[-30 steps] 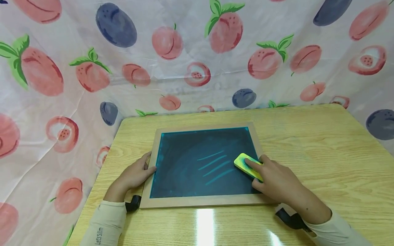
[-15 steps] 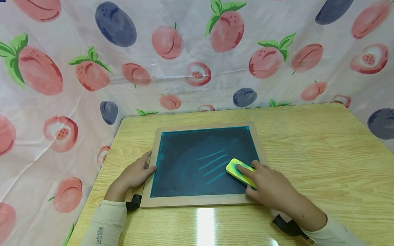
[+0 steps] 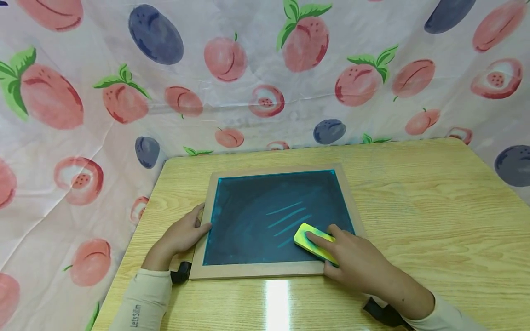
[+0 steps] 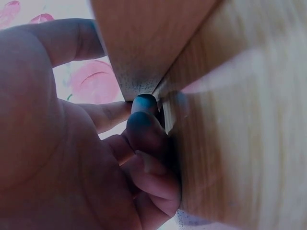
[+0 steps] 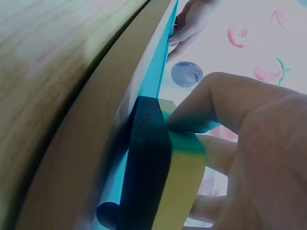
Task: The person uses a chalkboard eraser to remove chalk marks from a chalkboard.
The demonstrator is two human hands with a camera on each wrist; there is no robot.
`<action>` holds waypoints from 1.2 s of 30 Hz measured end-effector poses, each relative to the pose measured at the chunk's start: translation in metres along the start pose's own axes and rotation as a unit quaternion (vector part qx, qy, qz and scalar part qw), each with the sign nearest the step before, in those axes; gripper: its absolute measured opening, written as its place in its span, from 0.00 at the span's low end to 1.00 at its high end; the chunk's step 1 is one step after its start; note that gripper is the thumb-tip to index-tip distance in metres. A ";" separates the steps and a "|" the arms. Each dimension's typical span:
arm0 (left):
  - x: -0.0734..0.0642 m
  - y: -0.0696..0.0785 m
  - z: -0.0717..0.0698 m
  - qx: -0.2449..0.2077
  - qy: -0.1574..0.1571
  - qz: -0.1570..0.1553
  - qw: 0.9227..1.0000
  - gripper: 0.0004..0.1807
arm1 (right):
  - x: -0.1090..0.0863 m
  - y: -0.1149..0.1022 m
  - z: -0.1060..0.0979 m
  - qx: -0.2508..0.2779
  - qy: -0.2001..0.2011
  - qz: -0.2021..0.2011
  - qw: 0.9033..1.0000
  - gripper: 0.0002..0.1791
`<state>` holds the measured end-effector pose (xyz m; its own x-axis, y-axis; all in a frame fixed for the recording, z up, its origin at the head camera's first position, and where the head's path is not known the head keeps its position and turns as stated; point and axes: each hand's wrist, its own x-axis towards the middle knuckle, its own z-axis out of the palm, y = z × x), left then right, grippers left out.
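A framed chalkboard (image 3: 248,216) lies on the table, with several blue-green chalk strokes (image 3: 285,214) near its middle. My left hand (image 3: 182,236) holds its left side, thumb on the wooden frame and fingers at the outer edge. In the left wrist view, fingers of that hand (image 4: 86,129) are bent against the frame's side (image 4: 148,38), tips stained blue-green. My right hand (image 3: 358,262) grips a yellow board eraser (image 3: 308,236), stained blue-green on top, over the board's lower right. The right wrist view shows the eraser's dark felt (image 5: 146,158) against the board.
The light wood table (image 3: 434,207) extends right of the board and in front of it. A fruit-print cloth (image 3: 232,105) hangs behind and along the left. Black wrist mounts (image 3: 181,272) sit near both wrists.
My right hand has slid the eraser left and toward the front of the board. Less of the lowest stroke shows beside the eraser. The left hand stays in place.
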<state>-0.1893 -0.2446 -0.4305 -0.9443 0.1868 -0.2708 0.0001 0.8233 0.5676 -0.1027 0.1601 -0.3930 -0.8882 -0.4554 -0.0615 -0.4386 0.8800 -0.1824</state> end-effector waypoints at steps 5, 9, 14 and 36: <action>-0.001 0.001 0.000 -0.005 -0.002 0.001 1.000 0.40 | 0.000 0.002 0.001 0.001 0.009 -0.002 1.000 0.35; -0.001 0.001 0.000 -0.005 -0.002 -0.001 1.000 0.40 | 0.000 0.004 -0.001 -0.003 0.014 0.012 1.000 0.35; 0.000 0.000 0.001 -0.005 -0.002 0.002 1.000 0.40 | 0.000 0.011 -0.005 -0.012 0.032 0.023 0.999 0.34; 0.001 -0.002 0.006 0.005 0.002 0.004 1.000 0.41 | 0.000 0.037 -0.011 -0.027 0.044 0.067 0.996 0.33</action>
<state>-0.1885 -0.2428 -0.4368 -0.9459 0.1915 -0.2620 0.0115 0.8265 0.5628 -0.1205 0.1946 -0.3886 -0.9469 -0.3214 0.0056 -0.3195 0.9393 -0.1252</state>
